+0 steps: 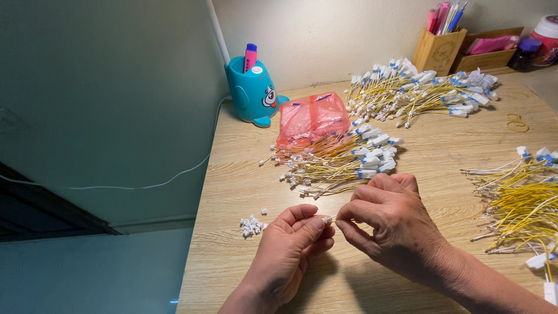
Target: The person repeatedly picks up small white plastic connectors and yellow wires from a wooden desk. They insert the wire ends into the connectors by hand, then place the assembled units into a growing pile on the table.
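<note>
Bare desk (372, 279) under hands; wire bundles (337, 160) ahead, right pile (523, 203), connector heap (251, 225) left.

Matt wood-grain laminate on the bench (442, 145); glossy yellow insulation on the wires (325, 166); white plastic connectors (251, 225); shiny translucent pink plastic bag (311, 119); glossy teal plastic pen holder (250, 90).

Pink translucent plastic bag (311, 119): lying flat, crumpled, near the desk's (244, 186) far edge, towards its far left corner. White-capped jar (546, 40), red-and-white labelled: standing at the far right corner. Small dark bottle (526, 53): standing just beside it.
</note>
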